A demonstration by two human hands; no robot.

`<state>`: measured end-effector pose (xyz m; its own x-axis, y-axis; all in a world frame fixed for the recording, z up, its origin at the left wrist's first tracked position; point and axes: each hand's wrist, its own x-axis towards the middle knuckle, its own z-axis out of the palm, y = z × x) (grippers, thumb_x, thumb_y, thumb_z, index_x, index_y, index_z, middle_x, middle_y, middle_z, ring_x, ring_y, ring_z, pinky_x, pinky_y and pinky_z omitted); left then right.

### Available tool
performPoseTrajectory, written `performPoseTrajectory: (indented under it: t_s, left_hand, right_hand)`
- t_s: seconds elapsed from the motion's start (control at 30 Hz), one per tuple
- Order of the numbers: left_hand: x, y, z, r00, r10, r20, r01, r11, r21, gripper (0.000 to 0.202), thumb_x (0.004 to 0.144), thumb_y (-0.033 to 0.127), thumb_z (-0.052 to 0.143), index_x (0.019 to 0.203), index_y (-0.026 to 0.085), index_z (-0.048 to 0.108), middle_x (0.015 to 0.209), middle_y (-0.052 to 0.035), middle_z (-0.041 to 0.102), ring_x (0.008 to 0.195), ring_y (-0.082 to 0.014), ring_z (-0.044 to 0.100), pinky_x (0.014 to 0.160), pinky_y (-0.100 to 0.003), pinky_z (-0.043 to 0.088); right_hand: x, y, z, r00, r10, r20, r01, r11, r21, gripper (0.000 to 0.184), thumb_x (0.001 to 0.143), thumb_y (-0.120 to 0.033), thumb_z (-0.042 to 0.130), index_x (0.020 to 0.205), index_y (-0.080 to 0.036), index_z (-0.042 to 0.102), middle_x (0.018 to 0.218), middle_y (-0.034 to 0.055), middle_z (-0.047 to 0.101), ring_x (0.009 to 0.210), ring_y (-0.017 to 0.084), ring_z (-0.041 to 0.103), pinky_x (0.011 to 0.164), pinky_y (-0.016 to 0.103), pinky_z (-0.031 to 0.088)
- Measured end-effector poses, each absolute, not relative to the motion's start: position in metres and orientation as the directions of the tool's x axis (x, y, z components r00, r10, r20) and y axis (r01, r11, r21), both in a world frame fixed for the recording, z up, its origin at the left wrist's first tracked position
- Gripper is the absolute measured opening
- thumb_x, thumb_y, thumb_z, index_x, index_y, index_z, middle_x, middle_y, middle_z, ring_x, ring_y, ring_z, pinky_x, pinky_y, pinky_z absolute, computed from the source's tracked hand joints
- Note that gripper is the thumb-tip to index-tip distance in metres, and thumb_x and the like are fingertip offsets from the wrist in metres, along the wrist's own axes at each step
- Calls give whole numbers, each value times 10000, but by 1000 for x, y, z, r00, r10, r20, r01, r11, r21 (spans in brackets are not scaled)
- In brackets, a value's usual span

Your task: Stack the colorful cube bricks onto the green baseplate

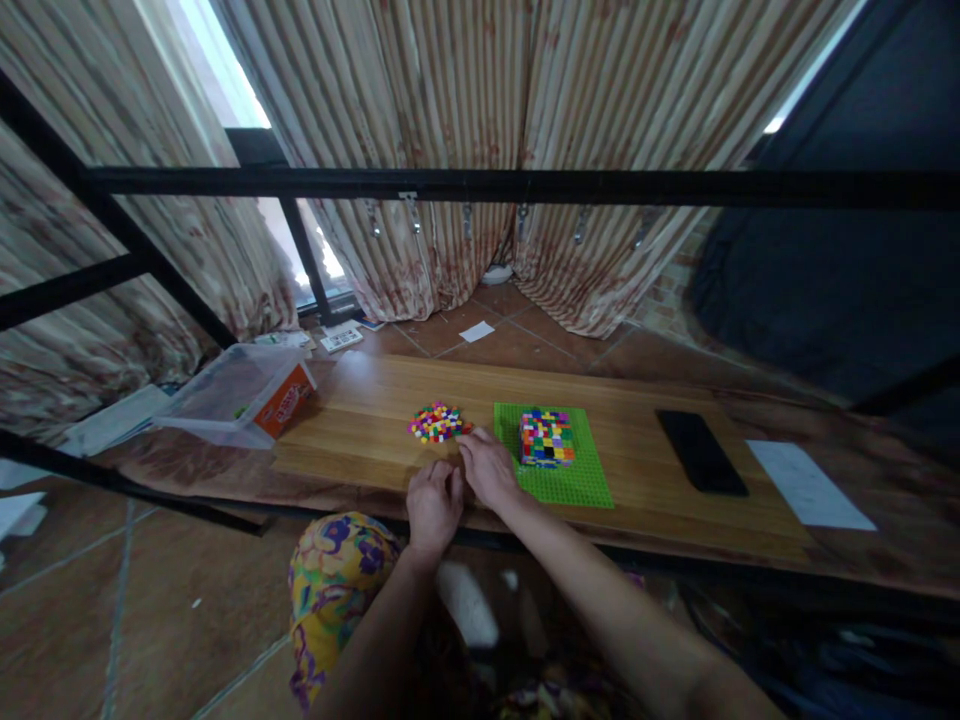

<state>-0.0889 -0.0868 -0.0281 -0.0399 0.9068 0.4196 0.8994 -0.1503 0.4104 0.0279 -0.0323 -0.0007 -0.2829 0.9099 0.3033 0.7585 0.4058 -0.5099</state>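
My left hand (pixel 435 503) rests at the near edge of the wooden board, its fingers curled together; whatever they may hold is hidden. Beside it, my right hand (pixel 489 466) has its fingertips drawn together at the right side of a pile of small coloured building bricks (pixel 435 424). A red brick shows by those fingertips, but I cannot make out what is between them. To the right, a block built of many-coloured bricks (pixel 546 438) stands on a green studded baseplate (pixel 570 487). My right wrist lies close to the baseplate's left edge.
A clear plastic box (pixel 217 395) with an orange label stands at the board's left end. A black phone-like slab (pixel 701 452) and a white paper sheet (pixel 810 484) lie at the right. A black metal bar (pixel 480 185) crosses in front of striped curtains (pixel 450 90).
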Motion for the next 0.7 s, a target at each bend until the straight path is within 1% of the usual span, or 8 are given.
performPoseTrajectory:
  t_s: [0.07,0.17,0.37,0.53,0.7]
  left_hand:
    - [-89,-86,-28,-37,908,417,898,-152,412,216,931,276,425,772,210,556,778,-55,627,757,-204,573,710,-325,407]
    - [-88,-85,-28,-42,904,426,890,-160,427,205,931,287,427,810,207,572,795,-54,638,776,-204,586,737,-325,415]
    - [-89,-85,-27,-50,895,443,895,-157,418,219,925,294,431,774,210,566,764,-51,635,747,-202,583,719,-322,408]
    - [-89,-85,-28,-52,896,441,892,-158,424,223,921,302,437,760,212,563,749,-49,625,737,-199,577,711,-315,402]
    - [-89,-85,-28,-49,899,436,890,-160,428,220,921,295,440,755,212,558,747,-45,620,730,-193,574,700,-308,393]
  right_hand:
    - [40,-46,-2,-266,907,327,723,412,-555,281,931,-171,414,975,-208,689,912,71,636,878,188,600,797,291,469]
    - [63,-65,-3,-203,914,353,664,393,-636,272,939,-205,419,954,-204,691,903,71,644,857,190,616,796,306,486]
    - [117,-90,2,-16,934,358,571,302,-763,229,919,-276,467,913,-225,691,921,59,686,862,198,649,799,332,506]
    - [146,-95,9,123,941,316,552,199,-810,226,884,-320,497,926,-219,695,931,64,695,851,208,662,777,334,510]
    - [148,-93,12,170,933,317,517,189,-835,240,861,-363,514,905,-218,701,925,71,701,850,212,667,774,335,519]
